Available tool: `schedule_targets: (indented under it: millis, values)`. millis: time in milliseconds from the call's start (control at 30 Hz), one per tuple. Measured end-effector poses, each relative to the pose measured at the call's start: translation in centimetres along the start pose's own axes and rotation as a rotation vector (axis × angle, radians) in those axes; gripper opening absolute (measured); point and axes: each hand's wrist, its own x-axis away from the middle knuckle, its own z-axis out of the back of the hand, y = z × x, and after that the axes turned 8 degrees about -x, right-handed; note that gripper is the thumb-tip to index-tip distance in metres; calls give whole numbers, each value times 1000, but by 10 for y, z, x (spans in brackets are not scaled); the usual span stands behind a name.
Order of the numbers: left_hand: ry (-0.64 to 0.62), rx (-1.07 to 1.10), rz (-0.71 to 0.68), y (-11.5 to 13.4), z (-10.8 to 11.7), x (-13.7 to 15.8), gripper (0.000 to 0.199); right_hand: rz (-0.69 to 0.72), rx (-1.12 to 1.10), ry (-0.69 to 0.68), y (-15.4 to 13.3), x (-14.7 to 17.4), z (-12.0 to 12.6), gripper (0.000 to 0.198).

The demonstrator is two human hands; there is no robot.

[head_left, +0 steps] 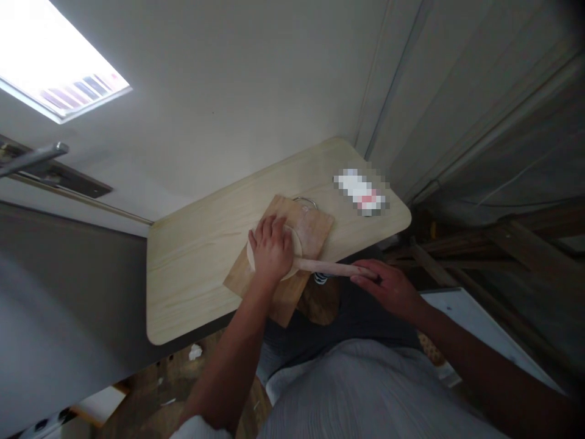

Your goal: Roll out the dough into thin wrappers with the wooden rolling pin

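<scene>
A flat, round, pale sheet of dough [297,242] lies on a wooden cutting board [315,230]. My left hand [274,247] rests palm down on top of it, covering most of its middle, with the fingers stretched toward the far edge. From the sheet's right side a light wooden rolling pin [326,267] reaches out past the board's edge. My right hand [384,281] grips the pin's outer end between thumb and fingers. The pin's inner end meets the sheet close to my left hand; exactly how they touch is unclear.
The board sits askew on a pale wood-grain table [192,262] and overhangs its near edge. A metal ring handle [305,201] shows at the board's far side. A blurred-out white item [361,192] lies at the table's right end. Behind stands a door with a lever handle [34,160].
</scene>
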Motion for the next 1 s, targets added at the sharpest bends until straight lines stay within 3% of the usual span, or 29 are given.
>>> schedule_targets:
  millis: [133,333,467,733,1000]
  values:
    - [4,-19,-6,4,-2,-15,42,-39,-12,-12,1,-9,2,38]
    - [22,-19,5,9,-10,-42,41,-211,8,65,5,-26,7,45]
    - [22,-20,2,10,-11,-46,39,-269,-11,84,10,-31,8,48]
    - [15,-10,10,7,-6,-17,40,-242,5,-42,4,-20,11,46]
    - [-4,-29,12,5,5,27,43,-198,2,-54,-7,1,5,39]
